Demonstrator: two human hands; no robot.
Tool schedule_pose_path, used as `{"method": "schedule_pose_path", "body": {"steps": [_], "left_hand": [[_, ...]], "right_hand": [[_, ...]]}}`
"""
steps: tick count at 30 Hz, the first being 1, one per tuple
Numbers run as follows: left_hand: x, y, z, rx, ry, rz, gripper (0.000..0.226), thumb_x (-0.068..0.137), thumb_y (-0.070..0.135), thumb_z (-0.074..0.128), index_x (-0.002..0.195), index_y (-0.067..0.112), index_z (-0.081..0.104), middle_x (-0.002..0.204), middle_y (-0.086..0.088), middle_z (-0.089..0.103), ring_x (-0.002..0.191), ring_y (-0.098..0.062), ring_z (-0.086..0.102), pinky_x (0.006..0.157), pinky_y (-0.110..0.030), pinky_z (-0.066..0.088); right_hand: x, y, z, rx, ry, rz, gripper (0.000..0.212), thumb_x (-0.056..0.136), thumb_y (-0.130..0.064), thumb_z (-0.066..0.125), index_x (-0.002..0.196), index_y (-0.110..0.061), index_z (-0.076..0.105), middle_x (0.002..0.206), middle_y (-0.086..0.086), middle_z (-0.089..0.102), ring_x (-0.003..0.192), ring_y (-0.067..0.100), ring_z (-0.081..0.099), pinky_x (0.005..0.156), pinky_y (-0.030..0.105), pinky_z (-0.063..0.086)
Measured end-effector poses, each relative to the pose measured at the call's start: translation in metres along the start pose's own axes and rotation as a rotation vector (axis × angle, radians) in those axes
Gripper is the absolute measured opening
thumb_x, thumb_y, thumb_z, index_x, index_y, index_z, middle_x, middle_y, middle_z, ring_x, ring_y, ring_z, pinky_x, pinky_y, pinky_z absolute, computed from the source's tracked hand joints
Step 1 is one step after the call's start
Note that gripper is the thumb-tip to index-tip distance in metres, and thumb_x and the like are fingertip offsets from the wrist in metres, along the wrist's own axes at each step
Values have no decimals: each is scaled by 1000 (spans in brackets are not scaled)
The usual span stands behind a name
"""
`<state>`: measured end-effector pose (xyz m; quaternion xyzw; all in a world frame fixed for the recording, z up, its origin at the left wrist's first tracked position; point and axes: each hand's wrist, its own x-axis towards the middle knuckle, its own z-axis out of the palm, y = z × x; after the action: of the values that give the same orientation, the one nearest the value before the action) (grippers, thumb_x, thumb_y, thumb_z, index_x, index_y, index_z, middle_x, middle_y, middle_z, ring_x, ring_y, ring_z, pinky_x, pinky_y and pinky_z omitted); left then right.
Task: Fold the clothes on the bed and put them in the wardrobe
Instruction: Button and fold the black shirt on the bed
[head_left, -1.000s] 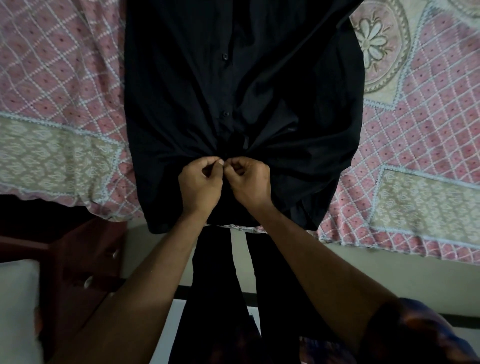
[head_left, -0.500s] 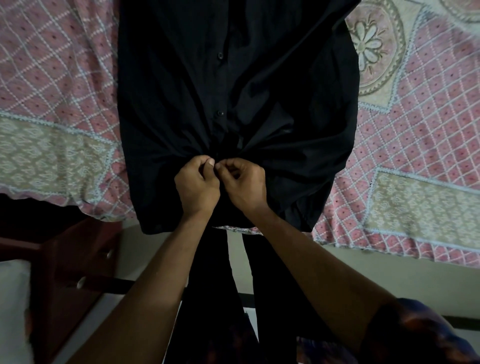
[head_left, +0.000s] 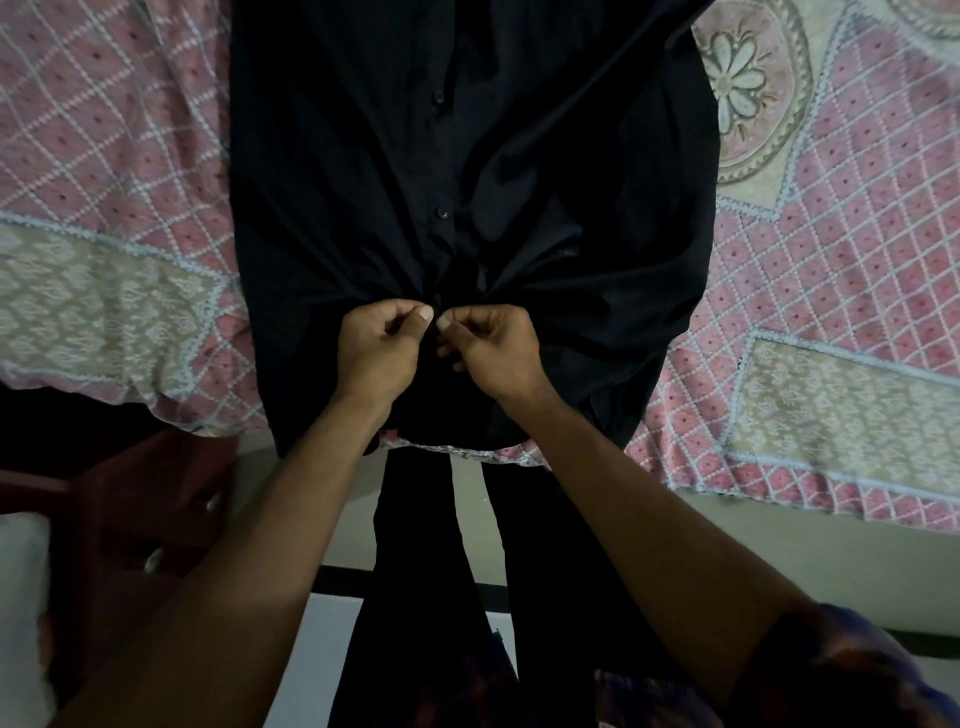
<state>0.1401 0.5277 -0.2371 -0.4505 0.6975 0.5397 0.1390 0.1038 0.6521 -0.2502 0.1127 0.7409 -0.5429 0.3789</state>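
Since the earlier frames the two hands have drawn slightly apart: the thumbs that were pressed together now show a thin strip of dark cloth between them. The garment itself has kept its place on the bed.

Left hand (head_left: 379, 348): fingers curled, thumb and forefinger pinching the front opening of the black shirt (head_left: 519, 156) near its lower end. Right hand (head_left: 493, 348): likewise curled, pinching the same strip of cloth just beside the left hand. Whether a button sits between the fingertips cannot be told; the cloth there is too dark.

The black shirt lies front-up on the bedspread (head_left: 114, 156), its length running away from the person. Its hem reaches the near edge of the bed and hangs a little over it. Creases fan out from the pinched spot toward both sides. Two fastened buttons are visible on the placket above the hands, the upper button (head_left: 439, 96) and the lower button (head_left: 442, 213), one in line behind the other.

The bedspread is pink with a white diamond lattice, beige patterned panels and a round flower motif at upper right.

Below the bed's edge, the person's dark trousers (head_left: 415, 571) stand on a pale floor (head_left: 727, 545). A dark reddish wooden cabinet (head_left: 130, 519) stands at lower left, close beside the bed. A patterned sleeve (head_left: 841, 670) covers the right upper arm; both forearms are bare.
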Motion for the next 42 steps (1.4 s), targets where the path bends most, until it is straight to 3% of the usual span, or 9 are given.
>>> {"method": "schedule_pose_path", "body": {"steps": [5, 10, 15, 21, 29, 33, 39, 42], "left_hand": [[0, -2, -2, -38, -7, 8, 13, 94, 19, 66, 101, 11, 74, 83, 5, 72, 71, 4, 65, 73, -15, 53], [-1, -6, 3, 14, 10, 41, 14, 96, 20, 62, 97, 12, 73, 88, 1, 73, 85, -12, 69, 80, -26, 56], [-8, -9, 5, 26, 40, 87, 11, 96, 19, 62, 97, 15, 72, 87, 11, 70, 81, 2, 64, 74, -9, 48], [-6, -8, 6, 34, 103, 143, 14, 93, 18, 67, 102, 13, 76, 89, 13, 70, 85, 4, 66, 80, -12, 51], [-5, -3, 13, 31, 194, 129, 10, 89, 18, 72, 96, 12, 77, 80, 12, 71, 74, 4, 67, 74, -15, 54], [-7, -2, 18, 50, 260, 116, 10, 90, 18, 70, 94, 12, 76, 81, 7, 72, 70, 3, 65, 73, -15, 53], [-11, -1, 19, 31, 269, 87, 10, 90, 18, 70, 95, 12, 77, 77, 14, 68, 69, 5, 64, 72, -11, 51], [-12, -1, 20, 1, 277, 81, 10, 89, 18, 71, 95, 13, 77, 79, 12, 70, 71, 2, 65, 72, -13, 52]], "right_hand": [[-4, 5, 7, -59, 104, -81, 8, 94, -13, 70, 90, -12, 77, 72, 3, 74, 64, 20, 72, 58, 37, 61], [-10, 7, 13, 77, 242, -79, 8, 85, -11, 79, 91, -6, 79, 78, 3, 77, 67, 10, 72, 61, 26, 56], [-14, 10, 14, -113, 253, -163, 15, 84, -16, 81, 97, -10, 80, 87, -1, 77, 75, 4, 72, 70, 20, 58], [-11, 1, 16, -228, 268, -130, 11, 87, -22, 78, 96, -15, 81, 85, -5, 77, 75, 2, 70, 72, 20, 58], [-2, -7, 13, -357, 224, -155, 10, 89, -21, 71, 87, -15, 79, 78, -4, 76, 69, 9, 70, 70, 32, 59], [5, -11, 10, -389, 167, -114, 10, 87, -24, 72, 82, -19, 78, 76, -6, 75, 69, 8, 70, 70, 29, 58], [12, -18, -4, -471, 46, -142, 8, 85, -17, 72, 81, -15, 79, 73, -7, 74, 66, 4, 65, 60, 9, 45], [13, -16, -5, -440, 31, -133, 6, 86, -17, 75, 84, -14, 80, 71, -10, 72, 60, -2, 61, 60, 7, 45]]}}
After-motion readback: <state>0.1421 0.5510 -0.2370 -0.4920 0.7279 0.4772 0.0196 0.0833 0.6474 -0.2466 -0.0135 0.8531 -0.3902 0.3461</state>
